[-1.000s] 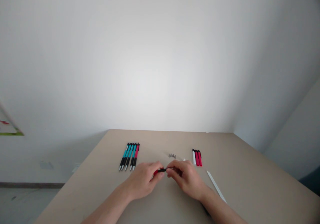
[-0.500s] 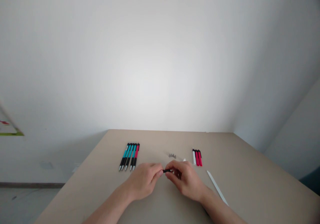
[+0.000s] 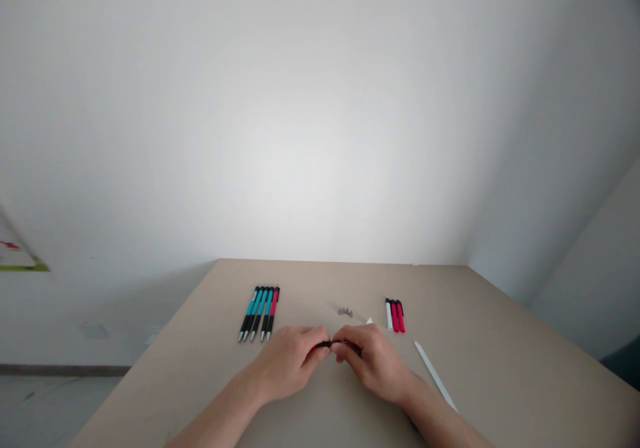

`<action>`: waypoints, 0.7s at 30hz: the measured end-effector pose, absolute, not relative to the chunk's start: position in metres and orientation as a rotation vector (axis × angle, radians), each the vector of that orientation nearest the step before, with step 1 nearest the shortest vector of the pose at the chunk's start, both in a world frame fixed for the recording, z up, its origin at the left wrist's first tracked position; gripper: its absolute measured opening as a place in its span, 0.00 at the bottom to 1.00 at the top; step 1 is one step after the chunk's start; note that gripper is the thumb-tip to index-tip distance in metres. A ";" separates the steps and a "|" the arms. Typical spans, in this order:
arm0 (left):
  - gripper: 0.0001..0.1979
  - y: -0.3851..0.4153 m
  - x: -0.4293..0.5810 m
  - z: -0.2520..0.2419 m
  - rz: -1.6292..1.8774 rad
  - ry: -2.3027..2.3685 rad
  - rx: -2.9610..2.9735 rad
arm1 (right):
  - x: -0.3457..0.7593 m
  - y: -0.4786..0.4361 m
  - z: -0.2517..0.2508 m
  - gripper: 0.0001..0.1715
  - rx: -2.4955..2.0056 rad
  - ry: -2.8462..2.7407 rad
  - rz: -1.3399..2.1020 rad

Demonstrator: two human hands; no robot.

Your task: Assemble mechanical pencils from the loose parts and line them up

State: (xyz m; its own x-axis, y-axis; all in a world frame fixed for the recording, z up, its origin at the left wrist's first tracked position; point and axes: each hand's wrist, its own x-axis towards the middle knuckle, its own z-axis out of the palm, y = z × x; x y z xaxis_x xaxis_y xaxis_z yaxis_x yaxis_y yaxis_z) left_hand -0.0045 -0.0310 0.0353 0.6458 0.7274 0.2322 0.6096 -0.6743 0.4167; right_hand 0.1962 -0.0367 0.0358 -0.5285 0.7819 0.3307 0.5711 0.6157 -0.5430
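Observation:
In front of me my left hand [image 3: 291, 363] is closed around a slim pen [image 3: 323, 345], whose black end and a bit of red show between thumb and forefinger. My right hand [image 3: 373, 360] pinches at the other side, its fingertips meeting the pen's black end. A dark piece [image 3: 354, 347] runs inside the curl of my right fingers; whether it is joined to the pen I cannot tell. Just beyond the hands lie several small metallic springs or tips [image 3: 345, 312]. A white pointed object [image 3: 369, 321] is partly hidden behind my right hand.
Several assembled pens, teal ones [image 3: 256, 313] and a red one [image 3: 273, 311], lie in a row at left on the beige table [image 3: 310, 285]. At right are a white barrel [image 3: 389, 315] and two red barrels [image 3: 398, 316]. A thin white strip [image 3: 435, 375] lies beside my right forearm.
Both hands have drawn closer together. Less of the black pen end shows between them, a bit of red now shows at my left fingers, and a dark piece shows within my right fingers.

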 end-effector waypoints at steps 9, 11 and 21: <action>0.10 -0.032 -0.003 0.035 0.545 1.111 2.608 | 0.194 -0.036 0.032 0.26 -1.118 -2.278 0.559; 0.11 -0.032 -0.002 0.036 0.545 1.085 2.624 | 0.194 -0.036 0.033 0.25 -1.121 -2.267 0.551; 0.08 -0.033 -0.003 0.036 0.515 1.162 2.631 | 0.197 -0.036 0.036 0.16 -1.061 -2.259 0.485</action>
